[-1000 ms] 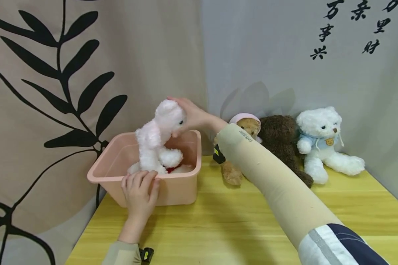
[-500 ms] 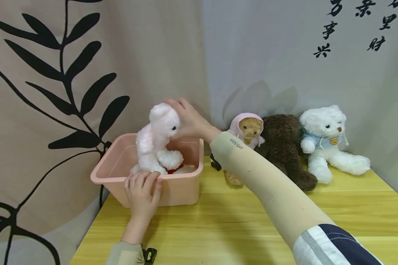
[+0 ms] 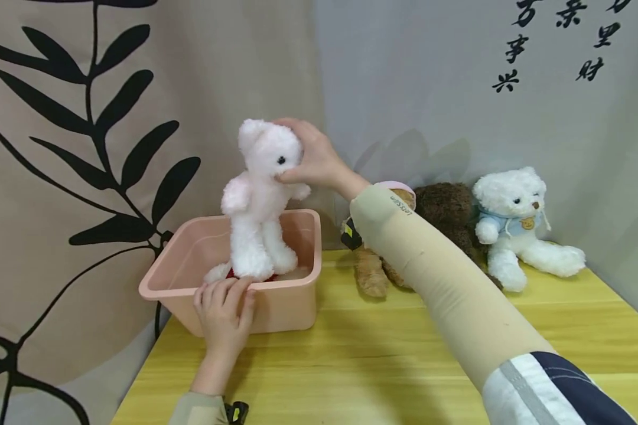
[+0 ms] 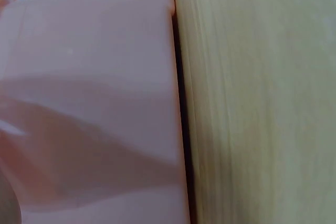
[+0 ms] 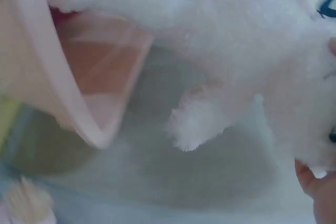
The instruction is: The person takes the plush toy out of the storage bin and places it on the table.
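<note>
A white plush bear (image 3: 266, 195) hangs upright over the pink plastic tub (image 3: 156, 288), its feet at the level of the rim. My right hand (image 3: 321, 156) grips its head from the right, thumb under the chin. In the right wrist view the bear's body (image 5: 231, 30) slants across the top, with fingertips (image 5: 310, 179) at its head. My left hand (image 3: 224, 313) has its fingers hooked over the tub's near rim. The left wrist view is mostly the tub's outer wall (image 4: 89, 51). Something white and red (image 3: 219, 273) lies inside the tub, partly hidden.
To the right sit a brown bear in a pink hood (image 3: 372, 277), partly behind my right forearm, a dark brown plush toy (image 3: 446, 212) and a white bear in a blue top (image 3: 516, 227). The wooden table (image 3: 351, 366) meets a curtain (image 3: 255, 59) behind.
My right hand has raised the white bear from sitting low in the tub until its legs hang straight and its body is above the rim. The left hand stays on the rim.
</note>
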Demonstrator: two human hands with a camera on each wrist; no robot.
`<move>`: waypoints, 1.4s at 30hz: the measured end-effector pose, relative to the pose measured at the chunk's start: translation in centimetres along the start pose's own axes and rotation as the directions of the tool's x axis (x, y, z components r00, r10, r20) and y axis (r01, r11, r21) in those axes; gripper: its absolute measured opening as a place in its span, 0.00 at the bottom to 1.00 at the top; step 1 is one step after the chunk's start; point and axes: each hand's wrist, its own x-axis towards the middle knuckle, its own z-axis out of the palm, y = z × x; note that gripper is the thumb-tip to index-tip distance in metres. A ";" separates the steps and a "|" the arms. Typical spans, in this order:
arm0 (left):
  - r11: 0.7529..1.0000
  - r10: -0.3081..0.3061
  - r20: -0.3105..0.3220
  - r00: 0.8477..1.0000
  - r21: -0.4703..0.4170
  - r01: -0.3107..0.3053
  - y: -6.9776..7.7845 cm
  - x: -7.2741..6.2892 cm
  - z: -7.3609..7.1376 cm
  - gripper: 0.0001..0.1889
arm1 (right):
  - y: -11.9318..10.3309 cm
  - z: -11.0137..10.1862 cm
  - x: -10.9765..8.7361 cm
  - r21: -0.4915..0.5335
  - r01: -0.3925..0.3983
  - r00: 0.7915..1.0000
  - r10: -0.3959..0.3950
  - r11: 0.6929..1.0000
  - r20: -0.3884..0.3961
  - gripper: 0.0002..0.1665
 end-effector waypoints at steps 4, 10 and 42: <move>1.000 -0.010 0.010 1.000 0.005 0.010 0.1 -0.2 -0.2 0.19 | -0.2 -3.0 0.4 -0.010 0.037 0.996 -0.038 0.999 -0.078 0.52; 1.000 -0.019 0.015 1.000 0.000 0.019 0.3 -0.5 -0.2 0.19 | -0.3 -7.6 0.5 0.003 0.040 0.978 -0.039 0.999 -0.204 0.50; 1.000 -0.018 -0.002 1.000 0.000 0.018 0.5 0.0 0.0 0.21 | 1.0 -12.5 -20.0 -0.322 -0.329 0.933 0.358 0.888 0.035 0.49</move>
